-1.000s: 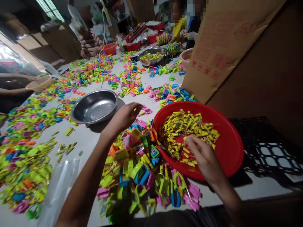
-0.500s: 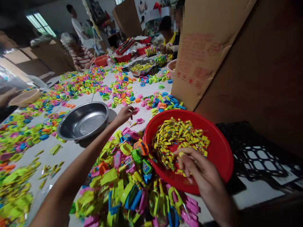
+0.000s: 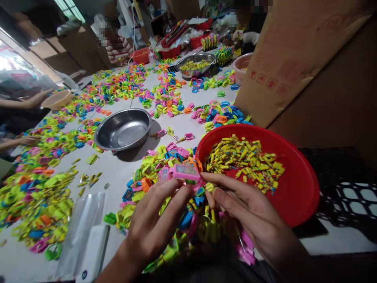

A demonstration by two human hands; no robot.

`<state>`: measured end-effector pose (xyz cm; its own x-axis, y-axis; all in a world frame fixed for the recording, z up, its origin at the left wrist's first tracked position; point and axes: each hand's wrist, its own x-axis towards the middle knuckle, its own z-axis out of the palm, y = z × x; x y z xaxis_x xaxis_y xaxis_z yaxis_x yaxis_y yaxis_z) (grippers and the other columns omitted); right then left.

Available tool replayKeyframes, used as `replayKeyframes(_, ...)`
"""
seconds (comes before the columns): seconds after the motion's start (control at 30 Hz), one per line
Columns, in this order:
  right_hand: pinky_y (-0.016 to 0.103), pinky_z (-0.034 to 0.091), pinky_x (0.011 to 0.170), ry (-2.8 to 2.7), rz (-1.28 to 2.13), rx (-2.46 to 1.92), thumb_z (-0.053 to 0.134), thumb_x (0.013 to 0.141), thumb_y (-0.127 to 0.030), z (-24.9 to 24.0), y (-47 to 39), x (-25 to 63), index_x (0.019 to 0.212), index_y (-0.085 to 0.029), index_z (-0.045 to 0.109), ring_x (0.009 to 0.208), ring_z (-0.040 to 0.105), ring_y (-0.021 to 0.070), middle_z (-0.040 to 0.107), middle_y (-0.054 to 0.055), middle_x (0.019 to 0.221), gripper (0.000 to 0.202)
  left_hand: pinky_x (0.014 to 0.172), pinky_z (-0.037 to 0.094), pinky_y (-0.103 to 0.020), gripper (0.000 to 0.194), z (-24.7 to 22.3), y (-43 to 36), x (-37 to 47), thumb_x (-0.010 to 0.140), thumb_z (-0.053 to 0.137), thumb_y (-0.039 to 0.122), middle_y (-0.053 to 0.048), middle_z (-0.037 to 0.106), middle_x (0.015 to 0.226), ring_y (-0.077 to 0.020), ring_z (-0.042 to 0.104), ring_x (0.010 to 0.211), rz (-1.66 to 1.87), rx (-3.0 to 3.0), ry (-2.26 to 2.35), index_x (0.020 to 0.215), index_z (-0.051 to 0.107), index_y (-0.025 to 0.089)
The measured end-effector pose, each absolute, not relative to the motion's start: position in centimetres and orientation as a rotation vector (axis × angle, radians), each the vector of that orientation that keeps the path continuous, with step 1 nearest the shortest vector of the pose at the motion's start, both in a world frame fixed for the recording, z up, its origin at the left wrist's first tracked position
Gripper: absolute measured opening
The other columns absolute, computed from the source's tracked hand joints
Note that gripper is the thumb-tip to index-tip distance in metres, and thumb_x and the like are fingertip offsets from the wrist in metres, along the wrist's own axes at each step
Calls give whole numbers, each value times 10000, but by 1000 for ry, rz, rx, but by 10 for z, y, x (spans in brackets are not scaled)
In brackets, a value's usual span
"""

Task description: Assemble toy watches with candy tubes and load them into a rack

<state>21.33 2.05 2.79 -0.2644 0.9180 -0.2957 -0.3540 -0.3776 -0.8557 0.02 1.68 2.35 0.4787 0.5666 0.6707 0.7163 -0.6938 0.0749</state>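
My left hand (image 3: pixel 159 220) is closed on a pink plastic case (image 3: pixel 187 171) with a small picture window, held above a heap of similar coloured pieces (image 3: pixel 160 155). Between the thumb and fingers of my right hand (image 3: pixel 253 212) is a small yellow piece (image 3: pixel 209 188); it meets the right end of the pink case, and whether they are joined I cannot tell. Just beyond my right hand stands a red basin (image 3: pixel 302 184) with many small yellow pieces (image 3: pixel 244 157) in it. Several pink and yellow pieces (image 3: pixel 188 136) lie loose past the heap.
A steel bowl (image 3: pixel 123 131) stands left of centre. At front left lie a clear plastic bag (image 3: pixel 82 220) and a white oblong device (image 3: pixel 93 251). Cardboard (image 3: pixel 273 74) rises at the right. Other people's hands (image 3: pixel 28 140) reach in from the left. Coloured pieces cover much of the table.
My left hand has come back from the loose pieces beyond the heap, bringing a pink case. My right hand has left the basin with a yellow piece, and both hands now meet. The view has shifted.
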Motion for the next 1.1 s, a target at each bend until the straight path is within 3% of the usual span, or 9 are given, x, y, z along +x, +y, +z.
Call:
replayKeyframes(0.23,164,495,728,-889,1731,-1107,857,831,-620,38,15,203,1176,-340,818,814,610,125,684,-6,839,446,983,550,-319,273,20,8,3,933,722,-2,-142,697,1177,-201,680,1093,-1118,-2441,-1074,1207,728,-4)
replayKeyframes(0.4,212,512,704,-915,1750,-1037,787,891,-637,33,15,204,1203,-329,818,828,636,154,678,10,854,439,963,549,-322,255,15,7,4,934,723,1,-132,714,1147,-198,676,1066,-1118,-2398,-1086,1189,732,2)
replayKeyframes(0.6,263,554,768,-1057,1715,-1137,711,982,-482,33,16,201,1311,-266,752,818,653,183,693,18,858,396,998,546,-312,242,11,4,4,976,672,19,-121,714,1173,-189,675,1089,-1125,-2398,-1120,1211,728,16)
replayKeyframes(0.73,284,544,783,-1169,1631,-1245,654,1005,-429,31,16,201,1286,-250,746,866,684,209,709,23,845,346,932,563,-330,240,14,2,5,980,670,32,-132,710,1168,-202,677,1045,-1085,-2437,-1093,1214,716,4)
replayKeyframes(0.9,358,509,921,-1323,1442,-1294,608,1015,-454,16,18,201,1177,-257,777,1272,632,306,760,76,1128,306,929,558,-330,291,15,-2,5,1007,560,-23,-147,693,1213,-215,672,1087,-932,-2514,-1091,1276,669,-18)
replayKeyframes(1.1,341,538,943,-1332,1327,-1292,637,1030,-427,7,26,196,1281,-251,730,1134,710,241,767,66,1221,320,887,583,-308,302,-2,14,-8,936,732,23,-119,748,1109,-187,722,989,-1132,-2331,-1187,1236,738,55)
